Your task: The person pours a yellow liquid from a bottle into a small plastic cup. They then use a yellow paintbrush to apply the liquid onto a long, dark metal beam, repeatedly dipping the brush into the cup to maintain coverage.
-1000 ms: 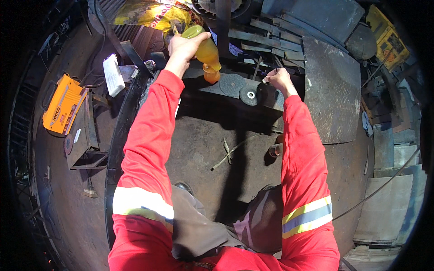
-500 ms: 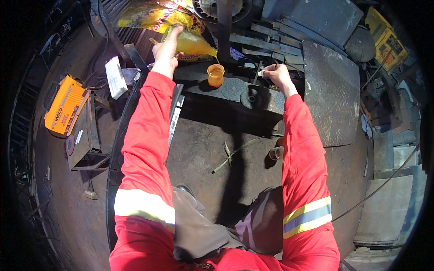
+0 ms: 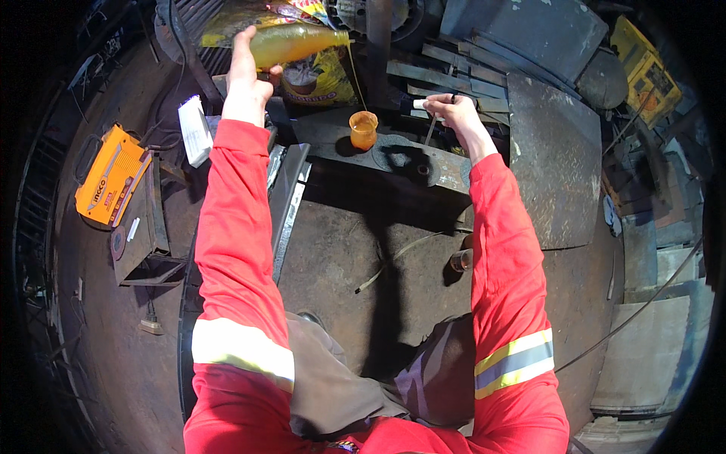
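My left hand (image 3: 249,76) grips a bottle (image 3: 291,44) of yellowish liquid, held almost level with its neck to the right. A thin stream runs down from the mouth towards an orange cup (image 3: 364,132) with a flared rim, which stands upright on a dark metal beam (image 3: 325,142). To the right of the cup, my right hand (image 3: 457,117) is closed, pinching a small white piece (image 3: 420,104) at the fingertips. Below those fingers a thin rod (image 3: 431,130) rises from the beam; whether the hand touches it I cannot tell.
Flat metal strips (image 3: 431,74) and a large metal plate (image 3: 552,163) lie at the right. An orange case (image 3: 112,178) and a white box (image 3: 194,132) are on the left. On the floor are a small glass jar (image 3: 460,261) and a stick (image 3: 393,261). Behind is a yellow sack (image 3: 325,79).
The bottle has risen and tipped back closer to level, its mouth higher above the cup. My right hand has shifted slightly up and left, bringing the white piece into clearer view.
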The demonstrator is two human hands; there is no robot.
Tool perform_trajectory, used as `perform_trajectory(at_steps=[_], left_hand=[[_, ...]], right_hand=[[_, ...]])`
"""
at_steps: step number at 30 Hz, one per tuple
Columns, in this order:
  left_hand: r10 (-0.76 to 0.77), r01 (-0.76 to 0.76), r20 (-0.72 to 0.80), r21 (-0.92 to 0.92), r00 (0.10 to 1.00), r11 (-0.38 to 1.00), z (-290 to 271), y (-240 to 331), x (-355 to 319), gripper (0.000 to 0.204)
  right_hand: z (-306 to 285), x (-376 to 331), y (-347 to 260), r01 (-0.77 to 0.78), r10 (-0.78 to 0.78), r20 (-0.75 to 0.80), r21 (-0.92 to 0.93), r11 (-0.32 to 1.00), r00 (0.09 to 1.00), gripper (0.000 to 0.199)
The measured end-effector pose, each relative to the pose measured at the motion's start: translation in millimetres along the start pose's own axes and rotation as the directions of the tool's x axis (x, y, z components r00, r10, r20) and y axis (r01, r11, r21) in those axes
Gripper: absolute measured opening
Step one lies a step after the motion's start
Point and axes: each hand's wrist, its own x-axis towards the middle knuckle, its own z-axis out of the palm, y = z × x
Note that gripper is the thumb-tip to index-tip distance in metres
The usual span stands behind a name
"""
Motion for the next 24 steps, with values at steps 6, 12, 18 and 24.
perform_trajectory(at_steps=[6,12,18,24], left_hand=[[0.087,-0.068,0.173,-0.117,0.981,0.991,-2,23,8,0.029],[0.056,-0.044,0.175,-0.073,0.983,0.996,7,15,-2,0.028],[0.0,0.012,0.161,-0.076,0.987,0.997,14,0,-6,0.03],[-0.034,0.056,0.237,-0.084,0.971,0.995,11,-11,-1,0.032]], right_hand=[[19,0,-27,0.03,-0.047,0.083,0.194,0.981,0.995,0.026],[32,-7,-58,0.045,-0.074,0.071,0.348,0.936,0.995,0.025],[52,-11,-76,0.132,-0.161,0.05,0.367,0.921,0.986,0.029],[64,-10,-76,0.158,-0.169,0.002,0.347,0.925,0.986,0.027]])
